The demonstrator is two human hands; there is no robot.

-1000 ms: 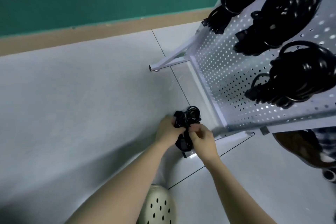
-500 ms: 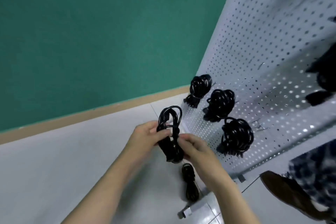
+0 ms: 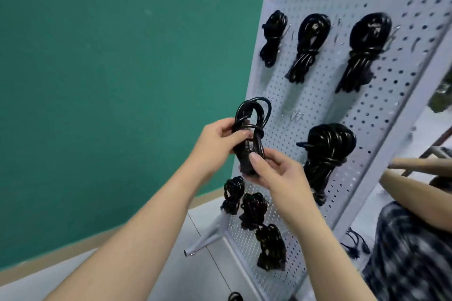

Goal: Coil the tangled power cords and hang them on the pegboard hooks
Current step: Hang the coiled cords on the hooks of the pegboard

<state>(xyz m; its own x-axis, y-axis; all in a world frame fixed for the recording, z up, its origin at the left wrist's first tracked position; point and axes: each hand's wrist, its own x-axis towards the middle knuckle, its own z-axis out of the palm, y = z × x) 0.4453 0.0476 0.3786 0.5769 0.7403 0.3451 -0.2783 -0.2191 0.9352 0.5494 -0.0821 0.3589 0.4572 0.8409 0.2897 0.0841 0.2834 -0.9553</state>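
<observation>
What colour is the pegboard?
White, or very pale grey: the pegboard, head view.

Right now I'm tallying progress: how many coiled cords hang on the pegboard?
7: three in the top row, one mid-board, three at the lower left. The hands and arms may hide others.

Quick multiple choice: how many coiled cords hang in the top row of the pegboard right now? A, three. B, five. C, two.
A: three black coils hang side by side in the top row of the pegboard, a left coil, a middle coil and a right coil.
</observation>
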